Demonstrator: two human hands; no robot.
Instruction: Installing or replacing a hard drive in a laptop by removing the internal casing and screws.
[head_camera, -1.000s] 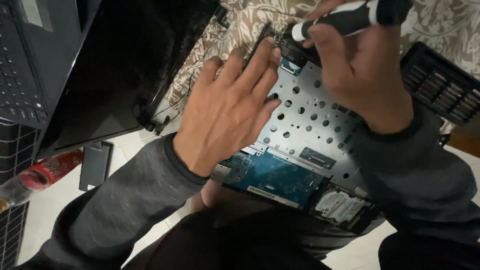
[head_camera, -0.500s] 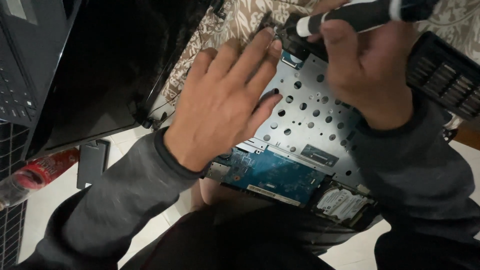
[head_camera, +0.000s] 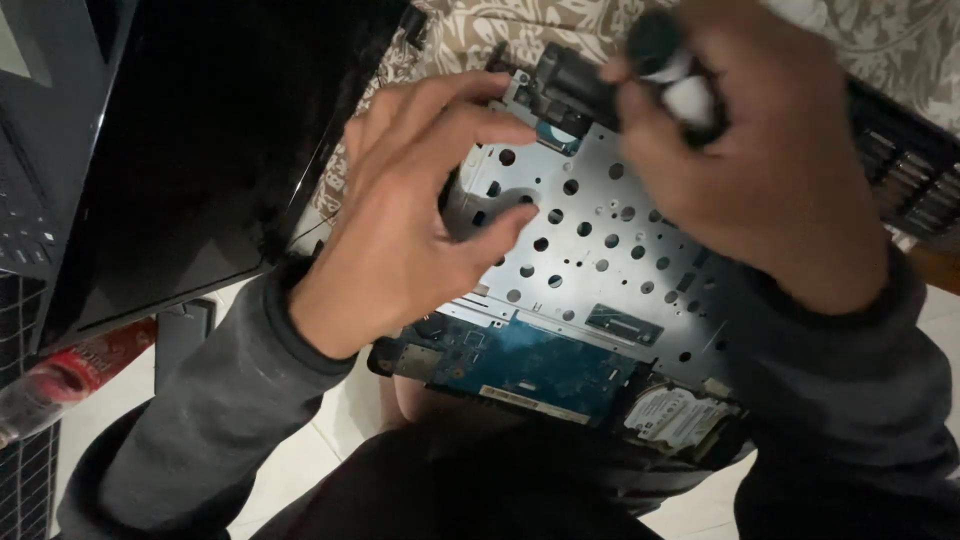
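Note:
An opened laptop base lies across my lap, showing a perforated silver metal plate (head_camera: 590, 250), a blue circuit board (head_camera: 520, 365) and a hard drive (head_camera: 680, 415) at its near edge. My left hand (head_camera: 410, 220) hovers over the plate's left part, fingers spread and curled, the fingertips near a black hinge block (head_camera: 570, 80) at the far corner. My right hand (head_camera: 750, 150) is closed around a black-and-white screwdriver (head_camera: 680, 80), blurred, held over the plate's far edge.
The black laptop screen (head_camera: 190, 150) stands tilted at the left. A black ribbed part (head_camera: 910, 160) lies at the right on a patterned cloth (head_camera: 480, 30). A plastic bottle with a red label (head_camera: 70, 375) and a small dark flat object (head_camera: 180, 335) lie on the pale floor at left.
My left hand lifted off the plate and its fingers spread and curled. My right hand turned the screwdriver from lying sideways to pointing more towards me.

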